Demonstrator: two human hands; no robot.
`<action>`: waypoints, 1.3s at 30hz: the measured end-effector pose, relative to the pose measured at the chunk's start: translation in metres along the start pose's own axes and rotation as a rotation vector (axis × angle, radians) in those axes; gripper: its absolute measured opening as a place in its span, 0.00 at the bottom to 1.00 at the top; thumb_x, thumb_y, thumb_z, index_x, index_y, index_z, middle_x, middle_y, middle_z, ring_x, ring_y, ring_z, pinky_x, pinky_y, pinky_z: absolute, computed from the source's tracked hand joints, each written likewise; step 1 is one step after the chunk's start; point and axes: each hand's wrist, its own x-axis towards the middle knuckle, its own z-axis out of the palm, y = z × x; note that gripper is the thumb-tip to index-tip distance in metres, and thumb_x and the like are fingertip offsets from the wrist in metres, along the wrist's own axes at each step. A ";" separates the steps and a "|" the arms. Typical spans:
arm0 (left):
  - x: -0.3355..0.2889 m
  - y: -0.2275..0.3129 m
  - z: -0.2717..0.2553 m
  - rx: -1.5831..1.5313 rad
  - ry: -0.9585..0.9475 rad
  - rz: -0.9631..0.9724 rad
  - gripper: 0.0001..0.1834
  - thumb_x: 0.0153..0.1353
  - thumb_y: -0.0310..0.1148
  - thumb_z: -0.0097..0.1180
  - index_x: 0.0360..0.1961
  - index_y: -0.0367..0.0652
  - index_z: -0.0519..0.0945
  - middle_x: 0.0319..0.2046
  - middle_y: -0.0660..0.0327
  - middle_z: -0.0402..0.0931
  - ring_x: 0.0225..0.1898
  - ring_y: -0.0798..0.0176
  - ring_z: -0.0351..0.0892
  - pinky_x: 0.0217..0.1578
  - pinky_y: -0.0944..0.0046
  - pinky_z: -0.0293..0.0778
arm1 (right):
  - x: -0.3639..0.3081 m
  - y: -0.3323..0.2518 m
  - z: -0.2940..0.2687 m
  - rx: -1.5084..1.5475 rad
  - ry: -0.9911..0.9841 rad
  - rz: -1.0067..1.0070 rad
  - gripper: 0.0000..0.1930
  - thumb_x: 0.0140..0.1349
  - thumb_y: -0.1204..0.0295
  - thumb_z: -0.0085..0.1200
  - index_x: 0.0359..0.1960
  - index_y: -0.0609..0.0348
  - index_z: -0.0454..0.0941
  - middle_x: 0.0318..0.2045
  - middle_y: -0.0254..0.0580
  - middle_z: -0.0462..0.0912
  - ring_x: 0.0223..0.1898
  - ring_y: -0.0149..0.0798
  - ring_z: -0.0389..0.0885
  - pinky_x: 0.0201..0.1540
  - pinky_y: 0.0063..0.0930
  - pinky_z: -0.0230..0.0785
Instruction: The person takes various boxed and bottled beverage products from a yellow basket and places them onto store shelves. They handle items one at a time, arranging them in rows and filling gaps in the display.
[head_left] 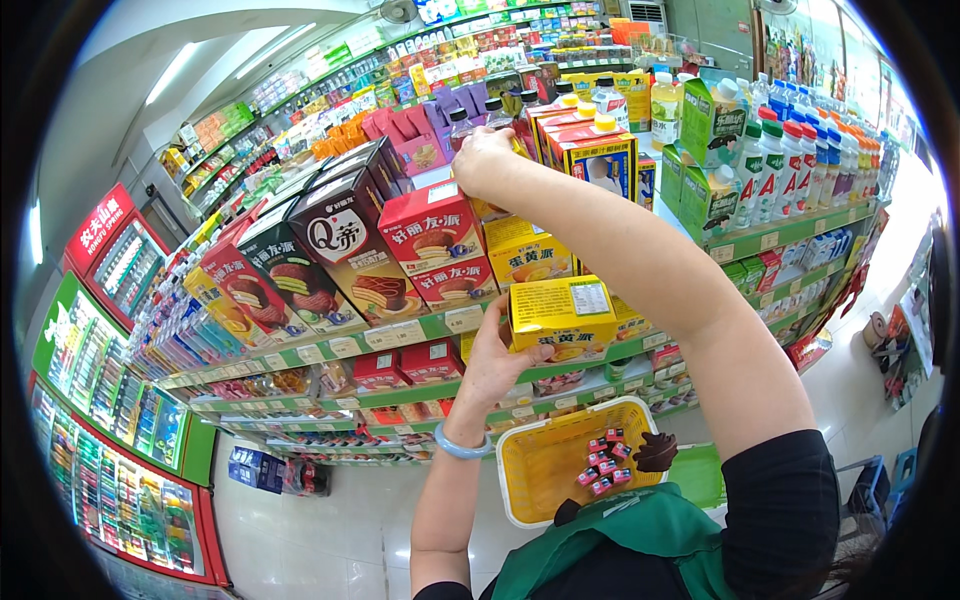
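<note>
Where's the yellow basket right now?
In the head view, the yellow basket is low, just right of centre, to the right of the blue bracelet; small pink packs lie inside it.

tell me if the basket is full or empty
Neither, partly filled: small pink packs lie in the basket, much of its yellow inside showing.

Green-edged shelf [433,326], stacked red boxes [452,282], brown box [352,255], yellow boxes [525,258], green cartons [711,208], bottles [771,172]
</note>
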 end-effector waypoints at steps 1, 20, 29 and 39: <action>0.001 0.000 -0.002 0.010 0.002 -0.008 0.40 0.49 0.19 0.66 0.61 0.38 0.58 0.51 0.55 0.71 0.55 0.61 0.70 0.54 0.62 0.71 | 0.004 0.004 0.002 0.055 -0.030 0.009 0.24 0.60 0.64 0.52 0.59 0.55 0.72 0.61 0.46 0.70 0.63 0.56 0.63 0.56 0.69 0.58; 0.009 -0.002 0.006 -0.007 0.009 -0.016 0.39 0.50 0.19 0.66 0.60 0.38 0.58 0.52 0.56 0.71 0.53 0.63 0.73 0.51 0.63 0.74 | -0.024 0.020 0.049 0.072 -0.179 -0.212 0.13 0.55 0.73 0.52 0.42 0.57 0.83 0.44 0.47 0.82 0.47 0.48 0.81 0.47 0.39 0.75; 0.010 0.006 0.010 -0.120 0.011 0.032 0.38 0.49 0.18 0.64 0.60 0.37 0.59 0.53 0.58 0.69 0.56 0.63 0.70 0.56 0.63 0.69 | -0.021 0.021 0.060 0.234 -0.193 -0.097 0.16 0.51 0.75 0.57 0.44 0.58 0.82 0.46 0.47 0.81 0.49 0.47 0.80 0.46 0.39 0.75; -0.008 0.011 -0.002 -0.094 0.028 0.041 0.37 0.49 0.19 0.64 0.60 0.37 0.60 0.54 0.58 0.69 0.56 0.63 0.70 0.57 0.62 0.68 | 0.003 0.028 0.059 0.206 -0.214 -0.167 0.18 0.51 0.76 0.56 0.47 0.56 0.80 0.49 0.46 0.80 0.51 0.47 0.78 0.48 0.40 0.74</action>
